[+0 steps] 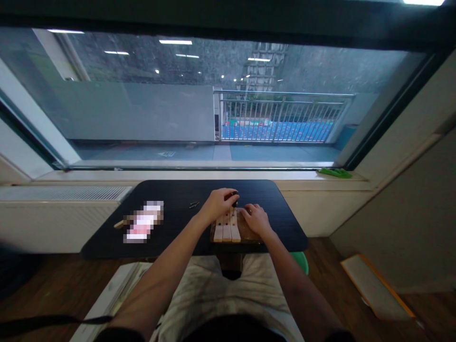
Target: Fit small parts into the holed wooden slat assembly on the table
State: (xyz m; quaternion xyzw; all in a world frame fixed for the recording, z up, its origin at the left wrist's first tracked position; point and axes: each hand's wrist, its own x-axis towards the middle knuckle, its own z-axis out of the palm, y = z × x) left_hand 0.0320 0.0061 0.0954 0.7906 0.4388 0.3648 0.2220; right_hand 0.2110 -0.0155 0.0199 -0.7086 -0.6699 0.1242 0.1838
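A small wooden piece (227,228) made of three pale slats on a darker board lies on the black table (178,190), near its front edge. My left hand (218,202) is closed around a small dark tool (234,197) held upright over the far end of the slats. My right hand (255,219) rests on the brown board just right of the slats, fingers curled and pressing down on it.
A few small dark screws or nails (194,205) lie left of my left hand. A blurred pink-and-white item (143,221) with a wooden stick (119,223) sits at the table's left. A window sill (213,174), a radiator (60,193) and a green object (335,173) are beyond.
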